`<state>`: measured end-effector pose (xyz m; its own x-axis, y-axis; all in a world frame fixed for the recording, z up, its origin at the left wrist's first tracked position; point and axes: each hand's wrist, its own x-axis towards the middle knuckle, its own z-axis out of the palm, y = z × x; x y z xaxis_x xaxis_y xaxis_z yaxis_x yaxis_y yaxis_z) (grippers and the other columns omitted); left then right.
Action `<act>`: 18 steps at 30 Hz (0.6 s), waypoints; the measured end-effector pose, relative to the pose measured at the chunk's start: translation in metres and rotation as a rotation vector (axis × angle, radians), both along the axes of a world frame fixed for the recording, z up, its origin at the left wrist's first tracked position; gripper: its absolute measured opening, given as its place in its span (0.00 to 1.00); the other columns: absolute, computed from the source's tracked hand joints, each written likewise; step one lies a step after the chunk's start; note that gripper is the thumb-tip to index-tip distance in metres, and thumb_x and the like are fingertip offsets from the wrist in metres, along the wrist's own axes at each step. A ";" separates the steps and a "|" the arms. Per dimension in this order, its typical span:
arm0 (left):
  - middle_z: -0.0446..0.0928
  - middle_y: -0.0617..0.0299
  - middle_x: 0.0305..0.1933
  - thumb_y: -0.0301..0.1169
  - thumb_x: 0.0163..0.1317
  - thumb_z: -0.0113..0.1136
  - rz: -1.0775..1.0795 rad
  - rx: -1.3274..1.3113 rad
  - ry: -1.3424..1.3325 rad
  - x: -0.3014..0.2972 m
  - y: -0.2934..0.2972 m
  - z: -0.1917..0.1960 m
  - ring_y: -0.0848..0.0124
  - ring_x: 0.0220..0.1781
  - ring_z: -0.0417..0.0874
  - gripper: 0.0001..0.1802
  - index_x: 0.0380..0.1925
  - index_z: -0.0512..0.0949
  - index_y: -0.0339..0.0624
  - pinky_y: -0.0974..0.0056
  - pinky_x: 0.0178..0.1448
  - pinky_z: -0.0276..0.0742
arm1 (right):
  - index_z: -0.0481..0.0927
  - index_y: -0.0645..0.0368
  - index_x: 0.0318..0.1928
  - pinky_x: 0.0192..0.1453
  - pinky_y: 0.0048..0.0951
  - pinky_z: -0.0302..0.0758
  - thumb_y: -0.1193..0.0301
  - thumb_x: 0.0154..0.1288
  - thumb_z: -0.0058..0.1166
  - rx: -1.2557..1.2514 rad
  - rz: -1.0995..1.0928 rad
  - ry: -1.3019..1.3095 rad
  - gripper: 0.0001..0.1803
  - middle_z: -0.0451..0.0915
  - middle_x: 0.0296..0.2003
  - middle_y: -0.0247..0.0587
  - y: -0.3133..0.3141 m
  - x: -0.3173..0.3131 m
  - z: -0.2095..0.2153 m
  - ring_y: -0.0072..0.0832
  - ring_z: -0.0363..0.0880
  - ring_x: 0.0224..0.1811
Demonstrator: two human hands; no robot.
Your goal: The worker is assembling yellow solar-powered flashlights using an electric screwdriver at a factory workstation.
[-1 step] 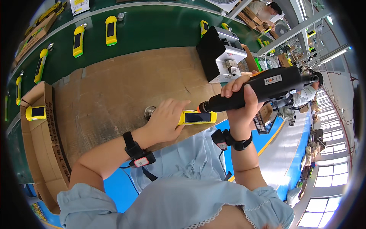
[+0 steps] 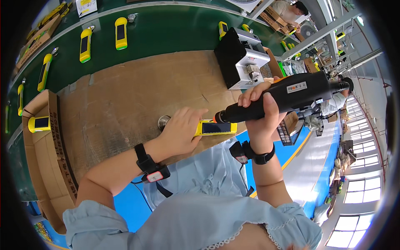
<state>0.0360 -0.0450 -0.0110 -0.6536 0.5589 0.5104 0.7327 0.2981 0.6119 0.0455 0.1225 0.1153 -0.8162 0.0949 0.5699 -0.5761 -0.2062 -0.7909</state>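
My left hand [image 2: 181, 127] is closed over a yellow lamp-like device [image 2: 234, 128] with a dark rectangular panel, lying at the near edge of the cardboard sheet. A round metal piece [image 2: 163, 122] shows on the other side of that hand; whether it joins the device is hidden. In my right hand [image 2: 264, 110] is a black electric screwdriver [image 2: 287, 93], gripped round its body and tilted. Its orange-ringed tip is at the device's upper edge, close to my left fingers. The exact contact point is too small to make out.
Brown cardboard [image 2: 137, 91] covers the bench in front of me. A carton [image 2: 46, 158] at the left holds another yellow device. Several more lie on the green surface [image 2: 166, 33] behind. A black-and-silver machine [image 2: 241, 60] stands at the back right. People work farther off.
The screwdriver and my right hand have shifted very slightly to the left. My left hand and the yellow device look the same.
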 end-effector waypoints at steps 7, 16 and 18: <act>0.71 0.53 0.42 0.24 0.39 0.66 0.006 0.032 0.002 0.005 0.007 -0.002 0.53 0.45 0.71 0.38 0.55 0.63 0.39 0.54 0.50 0.67 | 0.70 0.67 0.30 0.32 0.28 0.75 0.73 0.62 0.51 -0.011 0.038 -0.038 0.09 0.73 0.25 0.42 -0.007 0.003 -0.010 0.29 0.75 0.26; 0.70 0.51 0.43 0.25 0.39 0.67 0.017 0.015 -0.032 0.002 0.005 0.001 0.52 0.46 0.71 0.39 0.56 0.63 0.38 0.54 0.51 0.67 | 0.56 0.63 0.53 0.33 0.29 0.75 0.80 0.59 0.48 0.023 0.093 -0.060 0.23 0.73 0.28 0.43 -0.005 -0.009 -0.030 0.28 0.75 0.27; 0.70 0.50 0.44 0.26 0.40 0.67 0.015 0.022 -0.070 -0.003 0.004 0.002 0.51 0.46 0.71 0.39 0.56 0.63 0.38 0.53 0.51 0.67 | 0.52 0.61 0.57 0.34 0.29 0.75 0.81 0.58 0.48 0.061 0.128 -0.078 0.28 0.73 0.29 0.43 -0.008 -0.017 -0.033 0.27 0.75 0.27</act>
